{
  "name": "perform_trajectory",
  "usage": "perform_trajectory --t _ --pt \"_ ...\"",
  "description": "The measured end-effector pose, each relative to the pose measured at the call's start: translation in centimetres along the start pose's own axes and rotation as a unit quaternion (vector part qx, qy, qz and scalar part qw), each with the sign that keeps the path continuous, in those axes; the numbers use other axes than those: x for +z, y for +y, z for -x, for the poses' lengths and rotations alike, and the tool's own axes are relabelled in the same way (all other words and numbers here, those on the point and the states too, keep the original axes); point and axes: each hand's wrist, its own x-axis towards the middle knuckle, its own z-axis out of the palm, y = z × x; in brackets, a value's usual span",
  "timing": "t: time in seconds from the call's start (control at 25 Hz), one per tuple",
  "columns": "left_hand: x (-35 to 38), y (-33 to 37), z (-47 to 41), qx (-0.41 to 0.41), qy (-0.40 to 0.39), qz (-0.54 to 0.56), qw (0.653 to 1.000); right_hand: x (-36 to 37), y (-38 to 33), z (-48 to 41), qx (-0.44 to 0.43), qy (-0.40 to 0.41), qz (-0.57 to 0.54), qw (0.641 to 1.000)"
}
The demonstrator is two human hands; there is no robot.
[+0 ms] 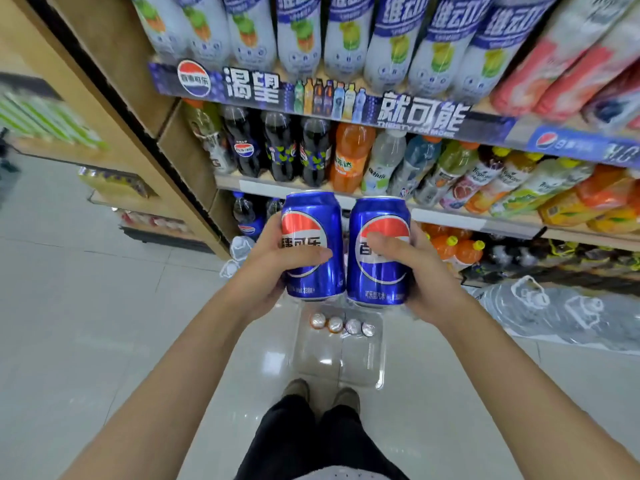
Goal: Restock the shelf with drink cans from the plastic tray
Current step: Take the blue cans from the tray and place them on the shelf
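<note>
Nearest the camera, dark trousers and two shoes (pixel 320 393) stand on the pale tiled floor (pixel 104 341). Just beyond the toes a clear plastic tray (pixel 379 372) lies flat on the floor, mostly bare, with four small cans (pixel 343 325) lined up along its far edge, their tops facing up.

Above the tray both forearms reach forward, and each hand holds one upright blue cola can. The left hand (pixel 266 271) wraps the left can (pixel 311 244) from its outer side: the thumb lies across the logo on the front, and the other fingers (pixel 272 226) curl round the side and are mostly hidden. The right hand (pixel 426 275) grips the right can (pixel 379 251) the same way, mirrored, its thumb across the front and its fingers clamped behind the can. The two cans are side by side, touching or nearly so at the lower rims; which cannot be told.

Behind the cans rises the shelf (pixel 450 216), stocked with cola, orange soda and juice bottles (pixel 349 157). Large water jugs (pixel 554 306) lie on the floor at the right.
</note>
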Motion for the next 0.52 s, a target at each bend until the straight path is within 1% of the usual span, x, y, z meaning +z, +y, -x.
perform_trajectory --t 0.12,0.2,0.32,0.52 --pt "1.0 4.5 1.5 0.108 0.031 -0.019 0.993 1.7 -4.7 1.0 -0.038 -0.061 0.042 0.997" --pt "1.8 7.4 2.2 0.179 0.060 -0.049 0.981 3.3 -8.0 1.3 -0.094 -0.078 0.064 0.990" --pt "2.5 12.2 2.7 0.271 0.090 -0.060 0.957 6.3 -13.3 1.1 -0.190 -0.091 0.097 0.973" --pt "1.7 22.2 2.2 0.404 0.092 -0.074 0.907 12.7 -21.3 -0.3 -0.302 -0.111 0.112 0.940"
